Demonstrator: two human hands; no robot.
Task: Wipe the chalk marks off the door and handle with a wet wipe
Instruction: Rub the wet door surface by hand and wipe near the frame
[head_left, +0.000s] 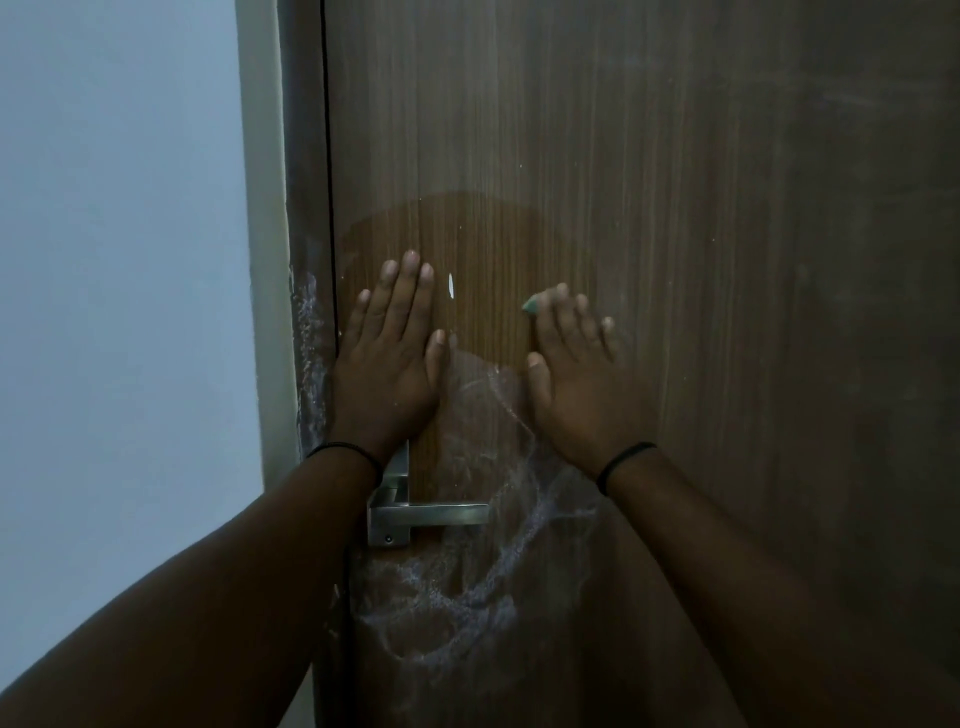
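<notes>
My left hand (387, 358) lies flat on the wooden door (675, 260), fingers spread and straight, holding nothing. It sits just above the metal handle (431, 514), close to the door's left edge, and my wrist covers the top of the handle's plate. A thin black band (345, 451) circles that wrist.

My right hand (576, 384) is also pressed to the door, up and to the right of the handle, with the fingers stretched out. Under its fingertips a small pale green corner of the wet wipe (531, 306) pokes out at the upper left; the rest of the wipe is hidden beneath my palm, so I am pressing it flat against the wood rather than clenching it. A black band (623, 460) sits on this wrist too.

Above the handle, around and between my hands, a darker, damp-looking patch (467, 228) shows on the wood. A short white streak (451, 286) lies between my two hands, above the handle. White chalk marks (467, 587) swirl on the door to the right of the handle and below it, touching the area around the lever's end. More chalk (309, 364) smears the door frame to the left of the handle. Left of the frame is a pale wall (119, 260).
</notes>
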